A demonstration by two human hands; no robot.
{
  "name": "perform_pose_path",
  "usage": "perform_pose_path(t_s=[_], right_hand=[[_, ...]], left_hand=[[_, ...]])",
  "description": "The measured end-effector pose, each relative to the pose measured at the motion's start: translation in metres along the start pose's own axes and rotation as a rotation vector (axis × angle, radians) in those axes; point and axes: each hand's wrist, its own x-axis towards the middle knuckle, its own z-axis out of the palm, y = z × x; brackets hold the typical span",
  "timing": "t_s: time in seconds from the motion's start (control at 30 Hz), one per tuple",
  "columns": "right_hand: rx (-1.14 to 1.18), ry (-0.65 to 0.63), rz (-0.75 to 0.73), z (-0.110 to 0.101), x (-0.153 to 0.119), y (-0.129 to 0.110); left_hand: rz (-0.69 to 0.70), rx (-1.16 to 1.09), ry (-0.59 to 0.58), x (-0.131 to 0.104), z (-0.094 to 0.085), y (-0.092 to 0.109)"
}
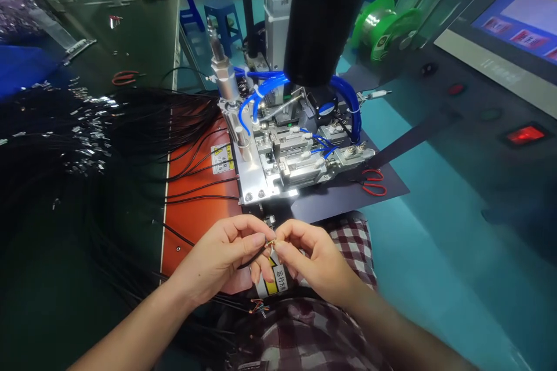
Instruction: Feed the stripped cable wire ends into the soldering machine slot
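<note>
My left hand (235, 249) pinches a black cable (253, 259) near its end, in front of the metal machine (304, 156). Thin coloured wires (270, 242) come out of the cable end between my two hands. The fingertips of my right hand (304, 252) are closed on these wires, close to my left fingertips. Below the hands, a bundle of other cables shows bare coppery wire ends (258, 305) by the checkered clothing.
Black cables with shiny ends (91, 127) spread over the left side. Red-handled scissors (374, 182) lie right of the machine, red-handled pliers (125, 77) at the upper left. A green spool (383, 26) and a screen (522, 23) stand at the upper right.
</note>
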Motion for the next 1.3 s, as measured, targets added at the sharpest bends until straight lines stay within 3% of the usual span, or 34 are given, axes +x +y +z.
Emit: perform_pose_path(t_s=[0.3,0.53,0.77,0.9,0.97,1.13,1.3], right_hand=[[-0.086,0.058,-0.021,0.006,0.001,0.005],[-0.32,0.133,-0.246,0.014,-0.002,0.01],[-0.351,0.137,-0.295,0.009,0.001,0.012],[-0.369,0.178,-0.334,0.006,-0.003,0.009],[-0.299,0.18,-0.314,0.005,-0.003,0.007],[0.117,0.109,-0.073,0.001,0.004,0.002],[0.254,-0.011,-0.057,0.003,0.013,-0.003]], left_hand=[[0.024,0.042,0.158,0.0,0.003,-0.007],[0.068,0.082,0.312,-0.006,0.008,-0.019],[0.082,0.208,0.245,-0.006,0.006,-0.002],[0.076,0.435,0.297,-0.012,0.011,0.004],[0.056,0.494,0.34,-0.016,0.012,0.003],[0.048,0.486,0.357,-0.019,0.011,0.0],[0.108,0.53,0.316,-0.019,0.005,0.001]])
